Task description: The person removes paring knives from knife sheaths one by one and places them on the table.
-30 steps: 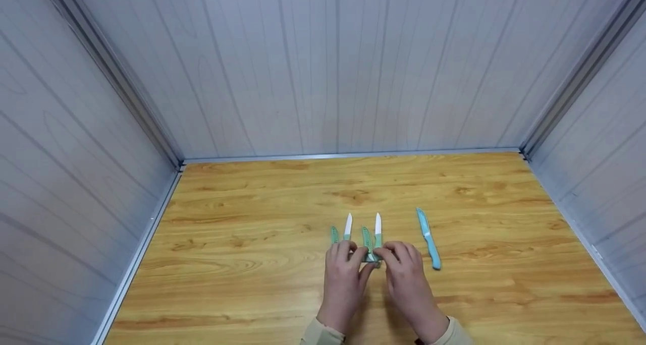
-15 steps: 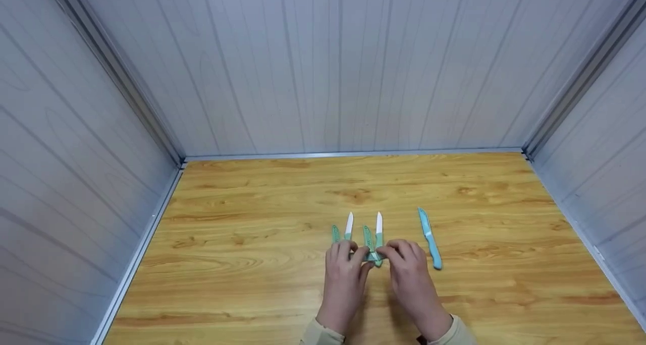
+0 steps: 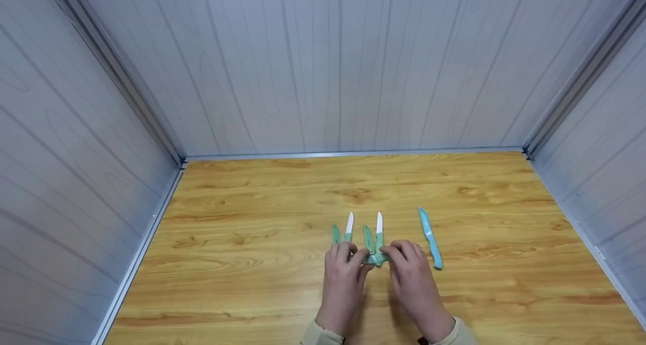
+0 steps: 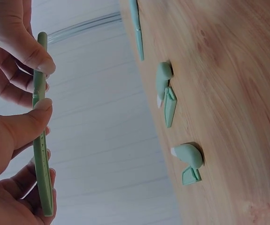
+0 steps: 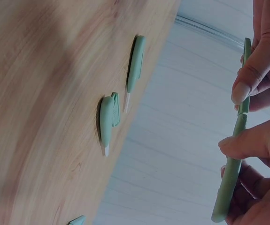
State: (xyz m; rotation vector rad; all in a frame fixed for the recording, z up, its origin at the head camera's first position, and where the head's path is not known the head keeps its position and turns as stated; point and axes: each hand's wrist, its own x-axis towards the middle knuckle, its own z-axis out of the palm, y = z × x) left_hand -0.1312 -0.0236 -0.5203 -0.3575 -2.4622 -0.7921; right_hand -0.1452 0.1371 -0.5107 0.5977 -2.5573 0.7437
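My left hand [image 3: 343, 274] and right hand [image 3: 411, 274] hold a green paring knife [image 5: 228, 185] between them, level above the table. In the left wrist view, the left hand grips the slotted green sheath [image 4: 42, 176] with thumb and fingers. My right hand pinches the handle. Sheath and handle meet in line, with only a narrow seam between them and no blade plainly visible. Beyond the hands lie two green-handled knives with white blades, a left one [image 3: 349, 225] and a right one [image 3: 379, 224]. Left of each is a green sheath, one [image 3: 335, 233] and another [image 3: 368, 238].
A light-blue knife [image 3: 432, 249], with a blue cover over its blade, lies to the right of my right hand. The wooden table [image 3: 242, 274] is bordered by pale panel walls [image 3: 323, 72] at the back and on both sides.
My right hand has shifted slightly right, and more of the held green knife shows between the hands. The left hand stays nearly in place. The knives and sheaths on the table have not moved.
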